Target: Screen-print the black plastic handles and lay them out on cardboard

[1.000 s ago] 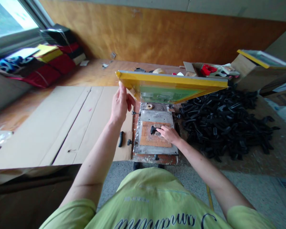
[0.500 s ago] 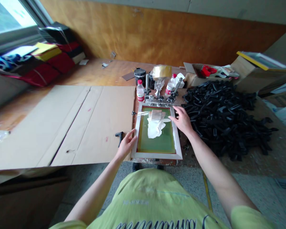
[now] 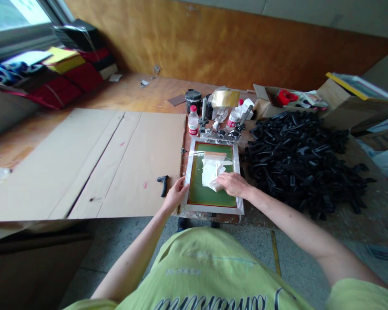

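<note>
A framed screen point(image 3: 241, 206) with a green mesh lies in front of me at the table's front edge. My left hand point(image 3: 177, 190) is at the frame's left side, with its fingers against the edge. Over the mesh, my right hand point(image 3: 233, 184) pinches the lower right corner of a crumpled white cloth or paper point(image 3: 210, 172). Behind that white piece lies a wooden-edged squeegee point(image 3: 215, 156), partly under clear plastic. Metal hinge clamps point(image 3: 220, 135) stand at the frame's far end.
Left of the frame, a black curved part point(image 3: 163, 186) rests on a cardboard sheet point(image 3: 132, 163). To the right is a big pile of black parts point(image 3: 297, 159). Bottles point(image 3: 193, 121), black tubs point(image 3: 193, 101) and a tape roll point(image 3: 225, 98) stand behind the clamps.
My right hand has moved from the frame's right edge down and left over the mesh and has taken hold of the white piece. My left hand stays beside the frame.
</note>
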A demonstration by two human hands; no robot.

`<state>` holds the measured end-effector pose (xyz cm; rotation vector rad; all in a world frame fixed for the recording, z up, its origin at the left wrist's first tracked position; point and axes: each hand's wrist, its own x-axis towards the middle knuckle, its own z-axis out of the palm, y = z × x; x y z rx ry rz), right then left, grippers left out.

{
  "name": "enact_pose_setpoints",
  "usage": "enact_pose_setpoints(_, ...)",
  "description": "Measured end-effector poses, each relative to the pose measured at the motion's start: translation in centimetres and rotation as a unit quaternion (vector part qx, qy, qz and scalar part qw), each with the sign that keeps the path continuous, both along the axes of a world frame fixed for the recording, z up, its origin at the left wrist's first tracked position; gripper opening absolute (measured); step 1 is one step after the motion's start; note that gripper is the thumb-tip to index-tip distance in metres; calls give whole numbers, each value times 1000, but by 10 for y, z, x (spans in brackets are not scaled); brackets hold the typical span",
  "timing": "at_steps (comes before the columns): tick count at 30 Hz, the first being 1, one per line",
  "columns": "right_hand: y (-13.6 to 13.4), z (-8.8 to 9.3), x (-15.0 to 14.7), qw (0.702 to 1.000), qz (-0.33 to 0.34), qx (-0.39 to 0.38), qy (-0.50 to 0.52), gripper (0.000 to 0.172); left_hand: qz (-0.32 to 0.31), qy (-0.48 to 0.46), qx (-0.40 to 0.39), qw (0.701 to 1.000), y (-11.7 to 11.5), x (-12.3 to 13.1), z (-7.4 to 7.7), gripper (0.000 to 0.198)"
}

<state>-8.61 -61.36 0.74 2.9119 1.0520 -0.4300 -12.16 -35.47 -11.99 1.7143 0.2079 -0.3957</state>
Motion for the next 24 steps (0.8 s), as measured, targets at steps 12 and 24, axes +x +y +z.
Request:
enact_pose_setpoints(12,5,-15,-11,993,-79,81,-43,18,2,13,-92,996,1,0,6,71)
enact_pose_setpoints(24,-68,44,76,874,-416,135,-211,41,51,-94,-218,970,18,46,129,56)
